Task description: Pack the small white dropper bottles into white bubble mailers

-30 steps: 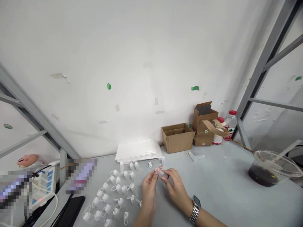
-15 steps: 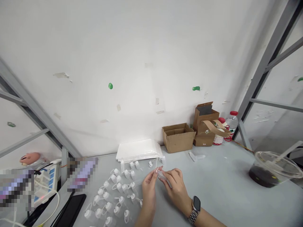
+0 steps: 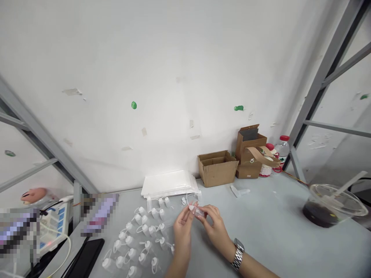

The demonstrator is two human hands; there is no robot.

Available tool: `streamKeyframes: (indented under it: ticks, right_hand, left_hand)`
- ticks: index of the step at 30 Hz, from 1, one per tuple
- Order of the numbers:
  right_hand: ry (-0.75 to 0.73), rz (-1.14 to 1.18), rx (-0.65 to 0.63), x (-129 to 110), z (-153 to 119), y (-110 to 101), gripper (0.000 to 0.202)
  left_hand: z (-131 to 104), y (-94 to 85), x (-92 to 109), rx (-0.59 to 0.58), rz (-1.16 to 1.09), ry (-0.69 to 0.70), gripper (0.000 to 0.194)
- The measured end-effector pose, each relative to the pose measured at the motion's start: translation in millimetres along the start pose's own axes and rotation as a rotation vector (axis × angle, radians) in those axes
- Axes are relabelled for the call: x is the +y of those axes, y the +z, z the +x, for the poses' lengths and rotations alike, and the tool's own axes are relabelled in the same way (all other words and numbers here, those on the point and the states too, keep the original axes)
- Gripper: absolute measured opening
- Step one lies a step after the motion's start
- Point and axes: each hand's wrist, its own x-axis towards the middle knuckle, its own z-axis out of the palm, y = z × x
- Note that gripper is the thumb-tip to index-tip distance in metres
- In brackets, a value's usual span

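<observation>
A small translucent bottle (image 3: pixel 197 211) with a white cap and a thin cap strap lies tilted between my two hands. The fingers of my left hand (image 3: pixel 183 224) pinch it at the capped end. My right hand (image 3: pixel 213 226), with a metal-banded watch on the wrist, grips the other end of its body. Several similar white-capped bottles (image 3: pixel 132 254) stand on the grey table left of my hands. A loose white cap piece (image 3: pixel 183 200) lies just behind my left hand.
Behind are a stack of white sheets (image 3: pixel 168 183), a cardboard box (image 3: pixel 218 173) and a brown paper bag (image 3: pixel 247 168). Clear plastic pieces (image 3: pixel 240 191) lie before the bag. A drink cup (image 3: pixel 324 216) stands right; a black phone-like object (image 3: pixel 87 258) lies left.
My right hand has turned slightly, and more of the bottle's body shows between my hands. The cap strap now curves instead of standing straight up. The view has shifted slightly.
</observation>
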Motion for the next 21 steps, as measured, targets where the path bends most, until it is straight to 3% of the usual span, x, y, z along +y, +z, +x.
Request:
streamKeyframes:
  ticks: [8,14,21]
  right_hand:
    - [-0.114,-0.050,-0.009,-2,-3,0,0.016]
    - [-0.095,-0.044,0.008,-4,-7,5,0.013]
    - [-0.235,-0.259,0.045,-4,-3,-2,0.024]
  left_hand:
    - [2,-4.6,-1,0.014,-0.113,-0.035,0.031]
    - [4,-2.2,-5,0.030,-0.203,-0.086,0.029]
    - [0,1.5,-11,0.020,-0.238,-0.112,0.028]
